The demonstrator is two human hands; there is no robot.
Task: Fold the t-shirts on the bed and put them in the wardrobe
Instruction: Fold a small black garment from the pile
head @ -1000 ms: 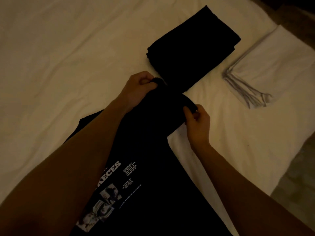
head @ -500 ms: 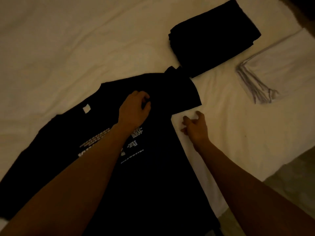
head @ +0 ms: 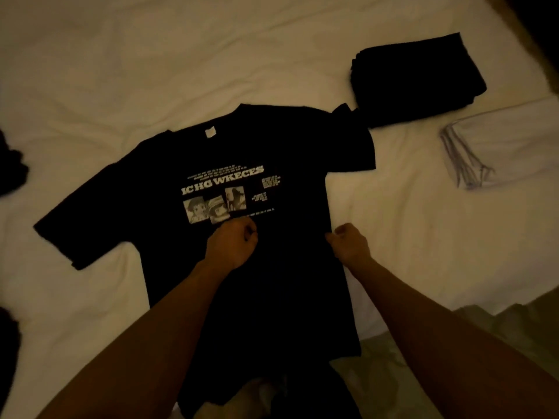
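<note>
A black t-shirt [head: 281, 140] with a white printed graphic lies spread flat, front up, on the white bed sheet [head: 121, 71], its hem hanging over the near edge. My left hand [head: 233, 244] rests on the shirt just below the print, fingers curled into a loose fist. My right hand [head: 351, 241] sits at the shirt's right side edge with curled fingers that seem to pinch the fabric there. A folded black stack [head: 417, 80] and a folded white stack [head: 502, 146] lie at the right.
More dark clothing [head: 10, 167] lies at the left edge of the bed, with another dark piece [head: 7, 358] lower left. The bed's near edge and floor [head: 514, 322] show at lower right.
The shirt, held bunched up a second ago, now lies spread flat with the print showing. Both hands have drawn back toward me to the shirt's middle, and the right hand's fingers have curled.
</note>
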